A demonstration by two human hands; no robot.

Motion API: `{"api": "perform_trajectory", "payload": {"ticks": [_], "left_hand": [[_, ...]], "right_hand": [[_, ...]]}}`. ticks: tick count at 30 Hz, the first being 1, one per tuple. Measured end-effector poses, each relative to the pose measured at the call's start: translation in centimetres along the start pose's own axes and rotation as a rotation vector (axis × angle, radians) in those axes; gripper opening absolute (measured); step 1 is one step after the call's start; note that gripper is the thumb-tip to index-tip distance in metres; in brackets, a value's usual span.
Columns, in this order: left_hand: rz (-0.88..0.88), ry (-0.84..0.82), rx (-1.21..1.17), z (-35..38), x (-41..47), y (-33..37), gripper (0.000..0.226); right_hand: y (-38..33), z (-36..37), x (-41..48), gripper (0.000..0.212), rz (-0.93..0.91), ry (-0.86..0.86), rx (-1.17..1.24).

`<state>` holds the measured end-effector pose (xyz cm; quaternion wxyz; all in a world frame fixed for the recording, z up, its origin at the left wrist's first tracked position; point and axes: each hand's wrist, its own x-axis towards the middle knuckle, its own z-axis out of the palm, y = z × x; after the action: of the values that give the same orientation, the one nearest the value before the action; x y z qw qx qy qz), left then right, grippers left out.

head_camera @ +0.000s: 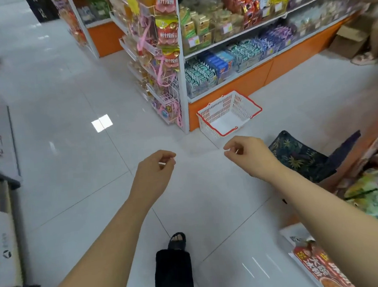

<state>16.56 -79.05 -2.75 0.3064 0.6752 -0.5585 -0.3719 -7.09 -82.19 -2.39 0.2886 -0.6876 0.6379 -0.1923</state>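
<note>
Currently: basket, white lattice plastic with red rim handles, upright on floor at orange shelf base corner. Left hand, right hand near it; fingers loosely curled, holding nothing.

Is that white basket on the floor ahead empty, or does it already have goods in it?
Empty: the basket shows its bare white bottom, with nothing inside.
</note>
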Motion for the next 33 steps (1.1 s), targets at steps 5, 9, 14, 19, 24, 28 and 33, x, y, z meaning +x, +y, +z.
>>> {"api": "perform_trajectory", "payload": {"ticks": [5,9,14,19,24,28,33], "left_hand": [[0.054,-0.099,0.064,-1.0,9.7,1.2,0.016],[0.108,-0.182,0.087,-0.1,16.4,3.0,0.015],[0.183,-0.313,0.1,4.0,22.6,6.1,0.011],[0.241,-0.388,0.147,9.5,29.1,9.7,0.012],[0.269,-0.437,0.152,15.4,35.1,15.0,0.01],[0.321,-0.464,0.168,19.3,39.4,19.1,0.01],[0.336,-0.462,0.209,21.9,44.4,21.7,0.016]], "right_hand": [[-0.2,-0.3,6.2,0.008,0.099,0.077,0.045],[0.8,-1.2,9.4,0.007,0.179,0.151,0.054],[4.0,-3.3,12.0,0.011,0.311,0.216,0.06],[7.9,-6.7,16.8,0.012,0.37,0.234,0.088],[12.8,-11.4,22.4,0.009,0.379,0.209,0.094],[15.9,-16.0,26.6,0.005,0.366,0.19,0.084],[18.7,-19.9,32.2,0.008,0.331,0.186,0.08]]}}
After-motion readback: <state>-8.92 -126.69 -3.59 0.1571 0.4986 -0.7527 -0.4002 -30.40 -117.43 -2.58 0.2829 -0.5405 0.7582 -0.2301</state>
